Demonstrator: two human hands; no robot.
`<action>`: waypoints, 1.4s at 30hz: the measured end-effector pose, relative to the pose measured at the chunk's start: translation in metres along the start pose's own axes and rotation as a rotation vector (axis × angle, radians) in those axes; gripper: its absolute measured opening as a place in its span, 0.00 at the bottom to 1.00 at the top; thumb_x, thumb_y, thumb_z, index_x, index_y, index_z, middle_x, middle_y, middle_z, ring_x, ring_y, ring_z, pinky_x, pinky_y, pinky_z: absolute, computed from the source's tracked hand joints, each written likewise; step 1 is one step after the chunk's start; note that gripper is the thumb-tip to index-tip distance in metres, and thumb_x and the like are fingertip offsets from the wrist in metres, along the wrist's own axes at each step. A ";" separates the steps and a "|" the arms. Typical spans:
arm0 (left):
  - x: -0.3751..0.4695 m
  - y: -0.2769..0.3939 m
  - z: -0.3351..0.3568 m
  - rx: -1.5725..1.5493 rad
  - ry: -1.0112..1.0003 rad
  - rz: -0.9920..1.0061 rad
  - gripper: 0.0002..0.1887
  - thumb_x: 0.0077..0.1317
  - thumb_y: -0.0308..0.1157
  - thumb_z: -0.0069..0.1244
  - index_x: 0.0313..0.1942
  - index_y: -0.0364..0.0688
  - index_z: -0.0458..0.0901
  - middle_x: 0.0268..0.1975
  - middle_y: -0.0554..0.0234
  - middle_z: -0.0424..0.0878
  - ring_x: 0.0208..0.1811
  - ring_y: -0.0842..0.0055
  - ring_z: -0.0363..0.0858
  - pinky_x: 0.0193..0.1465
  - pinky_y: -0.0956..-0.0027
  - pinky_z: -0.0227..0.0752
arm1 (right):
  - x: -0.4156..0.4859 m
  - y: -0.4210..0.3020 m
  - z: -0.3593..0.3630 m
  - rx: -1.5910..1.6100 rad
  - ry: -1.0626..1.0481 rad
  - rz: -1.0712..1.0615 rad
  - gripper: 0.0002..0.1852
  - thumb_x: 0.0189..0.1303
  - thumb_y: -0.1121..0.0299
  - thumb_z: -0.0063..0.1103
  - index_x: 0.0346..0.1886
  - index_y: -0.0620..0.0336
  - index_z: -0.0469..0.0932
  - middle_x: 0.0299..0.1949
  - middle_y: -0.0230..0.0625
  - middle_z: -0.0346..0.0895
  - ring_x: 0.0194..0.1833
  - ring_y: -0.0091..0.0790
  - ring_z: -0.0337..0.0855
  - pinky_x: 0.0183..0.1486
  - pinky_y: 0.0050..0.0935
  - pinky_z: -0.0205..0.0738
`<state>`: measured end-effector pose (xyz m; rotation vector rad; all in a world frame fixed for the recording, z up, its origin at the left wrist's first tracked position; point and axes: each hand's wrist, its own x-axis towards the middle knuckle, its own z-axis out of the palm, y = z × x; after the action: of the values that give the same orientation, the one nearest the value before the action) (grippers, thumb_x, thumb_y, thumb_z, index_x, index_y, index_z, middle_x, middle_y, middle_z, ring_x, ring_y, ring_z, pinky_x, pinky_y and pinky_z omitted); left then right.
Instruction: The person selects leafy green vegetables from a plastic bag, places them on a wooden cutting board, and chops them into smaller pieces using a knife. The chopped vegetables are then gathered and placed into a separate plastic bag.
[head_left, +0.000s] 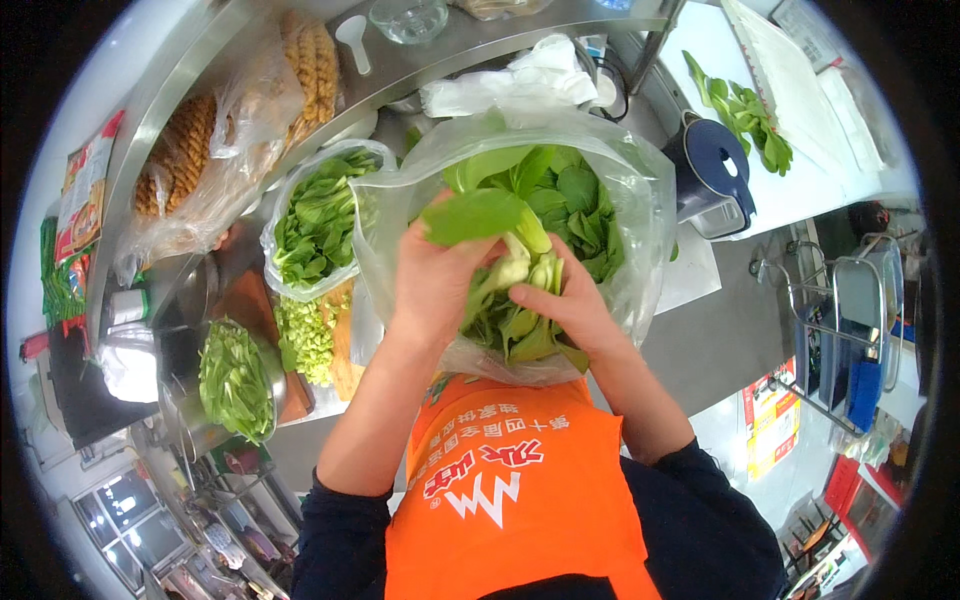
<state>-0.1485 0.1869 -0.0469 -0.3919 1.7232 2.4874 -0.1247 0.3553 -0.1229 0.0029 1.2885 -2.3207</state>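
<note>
Over a large clear plastic bag (652, 225) of leafy greens, my left hand (435, 274) grips a green leafy vegetable (480, 217) with a pale stem. My right hand (566, 304) holds several pale-stemmed greens (536, 322), their leaves pointing down towards me. The two hands are close together, with stems between them. More loose greens (581, 202) lie inside the bag beyond my hands. Just to the left stands a smaller clear bag (274, 259) filled with greens (319, 217). Some fingertips are hidden behind leaves.
Chopped green stems (307, 337) lie on a wooden board beside a metal bowl of leaves (236, 379). A dark blue electric kettle (712, 172) stands right of the large bag. Loose greens (750, 120) rest on a white surface. A metal shelf (480, 56) spans the far side.
</note>
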 end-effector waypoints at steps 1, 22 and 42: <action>0.000 -0.004 0.004 -0.090 0.032 -0.054 0.10 0.73 0.23 0.59 0.53 0.34 0.85 0.48 0.64 0.89 0.47 0.77 0.87 0.49 0.70 0.82 | -0.001 0.000 0.002 -0.004 -0.028 -0.051 0.30 0.64 0.74 0.74 0.68 0.59 0.70 0.55 0.28 0.81 0.56 0.24 0.82 0.59 0.26 0.76; -0.025 -0.032 -0.004 0.922 -0.464 0.713 0.15 0.58 0.19 0.61 0.46 0.38 0.87 0.57 0.53 0.87 0.55 0.59 0.88 0.58 0.61 0.83 | -0.024 -0.027 -0.024 0.441 0.112 0.134 0.39 0.67 0.57 0.65 0.79 0.54 0.63 0.64 0.39 0.78 0.64 0.37 0.80 0.70 0.36 0.74; -0.029 -0.032 0.007 0.147 0.089 -0.058 0.09 0.77 0.29 0.57 0.52 0.35 0.84 0.48 0.57 0.90 0.46 0.73 0.90 0.49 0.70 0.84 | -0.021 -0.019 -0.037 0.412 0.015 0.182 0.41 0.65 0.61 0.62 0.80 0.60 0.58 0.61 0.42 0.79 0.59 0.41 0.84 0.64 0.39 0.80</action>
<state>-0.1147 0.2066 -0.0658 -0.5375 1.8844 2.3187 -0.1221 0.4016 -0.1232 0.2627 0.7604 -2.3832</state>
